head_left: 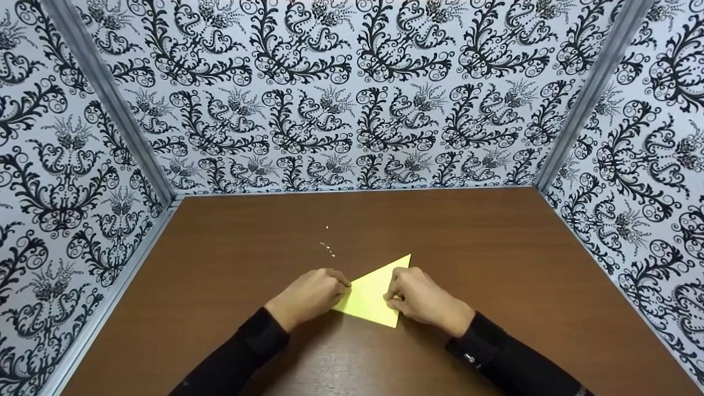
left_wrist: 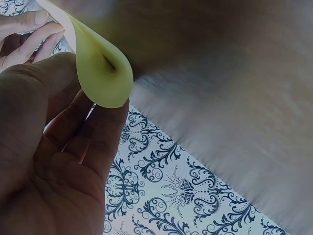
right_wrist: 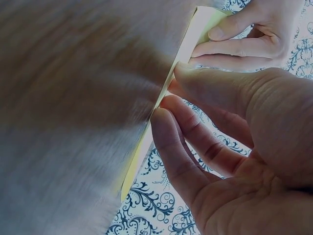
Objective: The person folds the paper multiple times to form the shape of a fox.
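Observation:
A sheet of yellow paper (head_left: 367,300) lies folded over on the table between my two hands, one pointed corner aimed away from me. At its left side my left hand (head_left: 314,294) pinches the edge between thumb and fingers. In the left wrist view the paper (left_wrist: 105,85) bends round in a soft, uncreased loop by the left fingertips. My right hand (head_left: 423,300) grips the opposite edge. The right wrist view shows the right thumb and fingertips along the thin edge of the paper (right_wrist: 188,46), with the left hand (right_wrist: 252,39) beyond.
Several small white specks (head_left: 328,250) lie on the brown wooden table (head_left: 220,247) beyond the left hand. Walls with a black-and-white scroll pattern (head_left: 352,110) enclose the back and both sides, joined by grey metal posts (head_left: 591,91).

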`<state>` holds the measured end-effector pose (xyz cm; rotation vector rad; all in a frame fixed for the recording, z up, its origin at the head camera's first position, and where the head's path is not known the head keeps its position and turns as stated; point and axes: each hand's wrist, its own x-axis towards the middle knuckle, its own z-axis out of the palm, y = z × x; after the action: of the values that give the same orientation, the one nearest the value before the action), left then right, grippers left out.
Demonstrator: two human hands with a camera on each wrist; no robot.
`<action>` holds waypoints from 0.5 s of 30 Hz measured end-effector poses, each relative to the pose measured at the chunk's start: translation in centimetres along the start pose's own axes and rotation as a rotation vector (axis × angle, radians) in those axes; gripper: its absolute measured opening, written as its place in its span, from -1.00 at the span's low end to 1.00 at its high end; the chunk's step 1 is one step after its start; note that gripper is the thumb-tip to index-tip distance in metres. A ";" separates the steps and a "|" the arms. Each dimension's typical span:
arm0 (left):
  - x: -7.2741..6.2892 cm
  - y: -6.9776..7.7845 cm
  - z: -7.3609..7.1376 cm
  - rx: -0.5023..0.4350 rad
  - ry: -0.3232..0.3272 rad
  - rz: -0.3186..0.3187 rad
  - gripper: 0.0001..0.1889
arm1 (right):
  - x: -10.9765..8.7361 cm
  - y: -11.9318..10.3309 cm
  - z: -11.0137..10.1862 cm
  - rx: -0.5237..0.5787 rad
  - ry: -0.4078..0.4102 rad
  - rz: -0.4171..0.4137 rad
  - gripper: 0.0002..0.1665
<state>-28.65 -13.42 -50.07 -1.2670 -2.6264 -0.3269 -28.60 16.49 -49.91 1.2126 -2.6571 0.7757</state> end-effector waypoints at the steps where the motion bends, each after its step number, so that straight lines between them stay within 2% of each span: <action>1: -0.1 0.0 0.0 -0.002 0.001 -0.002 -0.70 | 0.0 0.0 0.0 -0.002 0.000 0.000 -0.88; 15: -1.9 -0.5 0.1 0.002 0.015 -0.027 -0.77 | 0.0 0.1 0.1 -0.006 -0.011 0.001 -0.87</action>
<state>-27.91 -15.06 -50.75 -1.2246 -2.6324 -0.3365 -28.67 16.52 -50.03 1.2181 -2.6669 0.7622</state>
